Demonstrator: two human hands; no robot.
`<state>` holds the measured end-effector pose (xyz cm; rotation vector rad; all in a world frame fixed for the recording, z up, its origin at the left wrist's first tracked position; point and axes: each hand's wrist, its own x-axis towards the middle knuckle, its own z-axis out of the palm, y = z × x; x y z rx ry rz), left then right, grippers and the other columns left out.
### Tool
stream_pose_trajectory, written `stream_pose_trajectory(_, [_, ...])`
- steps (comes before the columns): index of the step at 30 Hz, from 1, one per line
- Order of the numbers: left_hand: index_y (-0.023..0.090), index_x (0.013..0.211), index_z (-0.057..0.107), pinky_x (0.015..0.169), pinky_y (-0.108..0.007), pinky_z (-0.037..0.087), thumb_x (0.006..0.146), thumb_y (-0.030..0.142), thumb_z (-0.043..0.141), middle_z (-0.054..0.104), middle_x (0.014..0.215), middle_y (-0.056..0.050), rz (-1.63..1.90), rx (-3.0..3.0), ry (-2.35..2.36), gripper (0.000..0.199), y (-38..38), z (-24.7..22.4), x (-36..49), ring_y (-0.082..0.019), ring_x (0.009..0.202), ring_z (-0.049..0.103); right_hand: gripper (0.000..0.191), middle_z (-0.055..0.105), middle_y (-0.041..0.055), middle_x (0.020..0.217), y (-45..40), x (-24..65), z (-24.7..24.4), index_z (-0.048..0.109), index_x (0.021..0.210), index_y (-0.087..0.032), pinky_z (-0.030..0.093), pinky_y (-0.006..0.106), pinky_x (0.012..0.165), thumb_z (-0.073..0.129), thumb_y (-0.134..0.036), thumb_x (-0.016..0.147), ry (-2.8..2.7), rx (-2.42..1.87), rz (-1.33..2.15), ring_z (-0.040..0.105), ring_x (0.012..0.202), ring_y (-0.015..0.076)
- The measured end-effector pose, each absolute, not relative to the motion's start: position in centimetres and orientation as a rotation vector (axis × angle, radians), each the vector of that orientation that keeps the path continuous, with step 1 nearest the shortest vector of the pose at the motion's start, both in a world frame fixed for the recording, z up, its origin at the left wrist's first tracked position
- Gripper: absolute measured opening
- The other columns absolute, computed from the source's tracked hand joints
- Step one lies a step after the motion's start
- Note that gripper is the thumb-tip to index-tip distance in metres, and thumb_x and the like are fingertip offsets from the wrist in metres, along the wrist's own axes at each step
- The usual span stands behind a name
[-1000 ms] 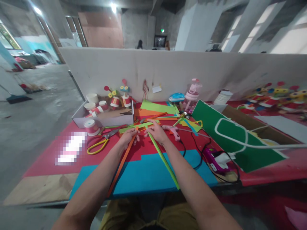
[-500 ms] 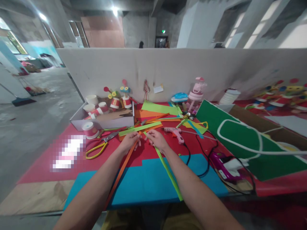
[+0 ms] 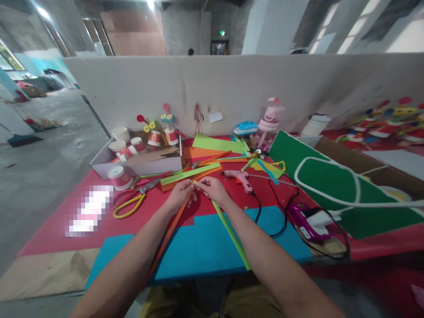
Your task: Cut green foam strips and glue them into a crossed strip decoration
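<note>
My left hand (image 3: 181,194) pinches the end of an orange paper strip (image 3: 168,236), whose length runs back along my left forearm. A green paper strip (image 3: 232,234) is gripped by my right hand (image 3: 213,190) and trails down beside the right forearm. The fingertips of both hands meet over the red table cover, where the two strip ends come together. Whether the ends overlap is too small to tell. Just beyond the hands lie more green and orange strips (image 3: 190,174). A pink glue gun (image 3: 241,179) rests right of my right hand.
Yellow-handled scissors (image 3: 129,206) lie at left, beside a paper cup (image 3: 119,178). Behind them stands a white box (image 3: 149,166) of cups and paper-cup figures (image 3: 170,132). Blue sheets (image 3: 212,247) cover the front edge. A green board (image 3: 324,190) and a purple device (image 3: 309,225) with cords occupy the right.
My right hand has moved left, bringing the green strip's end against the orange strip's end at my left fingertips. The camera view has shifted slightly.
</note>
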<state>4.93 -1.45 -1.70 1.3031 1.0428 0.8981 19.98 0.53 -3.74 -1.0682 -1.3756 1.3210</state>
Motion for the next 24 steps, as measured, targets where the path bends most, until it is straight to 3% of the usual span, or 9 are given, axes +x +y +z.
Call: stream_pose_trajectory(24, [0.018, 0.082, 0.047, 0.031, -0.017, 0.030, 0.085, 0.040, 0.052, 0.057, 0.048, 0.002, 0.852, 1.383, 1.011, 0.022, -1.07, -2.37, 4.71, -0.007, 0.029, 0.041, 0.033, 0.057, -0.0044, 0.056, 0.36, 19.70, -3.74, 0.055, 0.071, -0.018, 0.025, 0.017, 0.031, 0.069, -0.048, 0.068, -1.319, -1.071, 1.364, 0.037, 0.036, 0.0039])
